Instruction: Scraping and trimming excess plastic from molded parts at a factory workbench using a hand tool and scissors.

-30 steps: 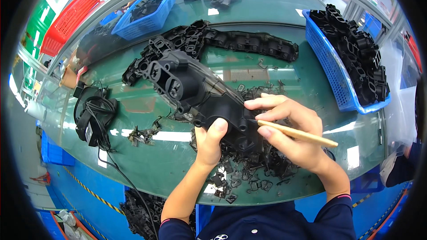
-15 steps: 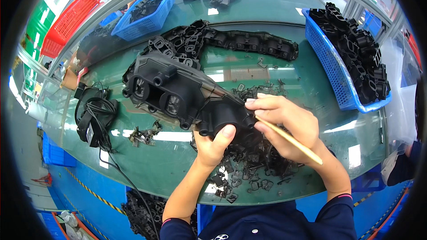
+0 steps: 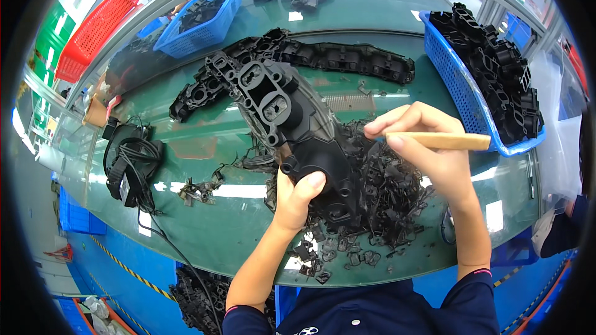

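- Your left hand (image 3: 299, 193) grips the black moulded housing (image 3: 292, 121), tilted above the bench (image 3: 205, 223).
- Your right hand (image 3: 428, 149) pinches a wooden-handled tool (image 3: 450, 141).
- Beyond your right hand, a blue basket (image 3: 456, 80) holds black parts (image 3: 503, 68).
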Demonstrator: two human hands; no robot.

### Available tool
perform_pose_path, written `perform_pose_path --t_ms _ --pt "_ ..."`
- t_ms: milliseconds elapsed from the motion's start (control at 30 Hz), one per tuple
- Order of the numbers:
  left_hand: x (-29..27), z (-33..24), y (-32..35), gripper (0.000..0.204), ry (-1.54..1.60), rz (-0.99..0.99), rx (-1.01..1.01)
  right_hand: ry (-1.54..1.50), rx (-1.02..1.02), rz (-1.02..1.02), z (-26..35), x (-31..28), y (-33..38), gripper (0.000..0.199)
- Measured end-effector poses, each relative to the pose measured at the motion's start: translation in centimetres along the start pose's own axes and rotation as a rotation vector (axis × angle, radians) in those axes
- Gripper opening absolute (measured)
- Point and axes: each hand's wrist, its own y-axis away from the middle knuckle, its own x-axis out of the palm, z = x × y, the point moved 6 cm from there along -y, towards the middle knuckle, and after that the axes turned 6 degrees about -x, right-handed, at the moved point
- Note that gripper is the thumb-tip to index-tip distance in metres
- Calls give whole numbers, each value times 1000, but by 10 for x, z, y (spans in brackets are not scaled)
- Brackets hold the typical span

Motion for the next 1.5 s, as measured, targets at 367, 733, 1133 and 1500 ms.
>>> perform_pose_path --t_ms 367,733,1133,1500 --pt "14 -4 -1 65 -332 113 82 142 -89 125 5 21 7 11" --pt "18 -1 -2 70 -318 128 69 414 -365 230 9 29 6 13" --pt "11 41 -6 64 -92 163 -410 741 -610 -4 16 6 -1 13" --pt "10 38 -23 60 -160 156 -159 230 -111 -111 -19 -8 5 10"
